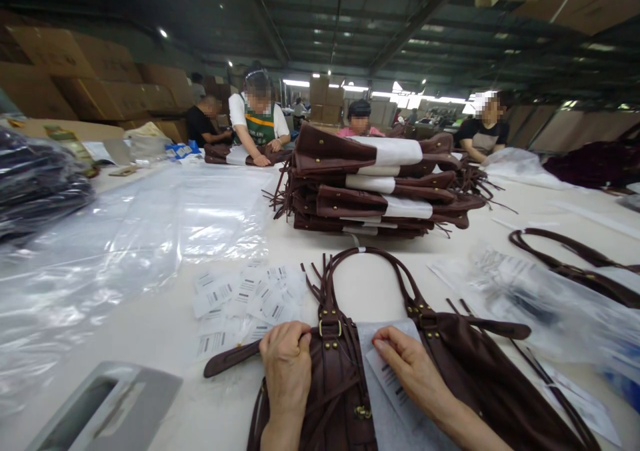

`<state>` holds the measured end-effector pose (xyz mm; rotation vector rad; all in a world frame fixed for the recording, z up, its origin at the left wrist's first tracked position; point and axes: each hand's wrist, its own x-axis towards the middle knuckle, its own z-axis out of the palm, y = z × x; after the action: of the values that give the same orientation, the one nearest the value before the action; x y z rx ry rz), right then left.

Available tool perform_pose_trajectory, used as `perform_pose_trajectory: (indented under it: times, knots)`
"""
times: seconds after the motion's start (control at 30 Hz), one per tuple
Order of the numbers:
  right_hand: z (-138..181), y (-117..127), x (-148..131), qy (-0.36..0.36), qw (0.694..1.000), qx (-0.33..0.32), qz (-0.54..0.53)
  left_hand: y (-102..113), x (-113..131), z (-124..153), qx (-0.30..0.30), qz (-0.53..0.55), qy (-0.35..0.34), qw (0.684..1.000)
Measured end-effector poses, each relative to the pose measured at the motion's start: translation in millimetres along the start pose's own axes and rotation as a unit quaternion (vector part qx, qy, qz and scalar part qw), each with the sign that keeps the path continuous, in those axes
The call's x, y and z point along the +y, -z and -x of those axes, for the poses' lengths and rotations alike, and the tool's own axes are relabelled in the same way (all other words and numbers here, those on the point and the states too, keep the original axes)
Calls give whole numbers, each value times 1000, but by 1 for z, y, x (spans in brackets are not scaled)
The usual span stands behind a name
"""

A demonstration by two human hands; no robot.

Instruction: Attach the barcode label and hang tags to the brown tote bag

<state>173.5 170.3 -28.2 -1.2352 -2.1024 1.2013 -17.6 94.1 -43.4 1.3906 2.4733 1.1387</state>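
A dark brown leather handbag (465, 364) lies flat on the white table in front of me, its looped handle (370, 258) pointing away. My left hand (287, 371) presses down on the bag's left side by a brass buckle. My right hand (410, 371) rests fingers-down on a white barcode label (387, 378) that lies on the grey-white paper stuffing (385, 418) in the bag's middle. Neither hand grips anything that I can see.
A pile of barcode labels (250, 298) lies left of the bag. Behind stands a stack of brown handbags (370, 184). Clear plastic bags (125, 238) cover the left; more plastic (550, 304) and another handle (575, 264) lie right. A grey device (105, 408) sits near left. Several people work across the table.
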Motion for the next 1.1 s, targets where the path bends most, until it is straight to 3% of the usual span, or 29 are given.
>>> perform_pose_trajectory:
  times: [0.63, 0.83, 1.1]
  knots:
    - [1, -2, 8, 12, 1000, 2, 0, -6, -7, 1, 67, 11, -22, 997]
    - [1, 0, 6, 15, 1000, 10, 1, 2, -3, 2, 35, -71, -19, 997]
    - [1, -2, 9, 10, 1000, 2, 5, 1, -15, -3, 29, -6, -24, 999]
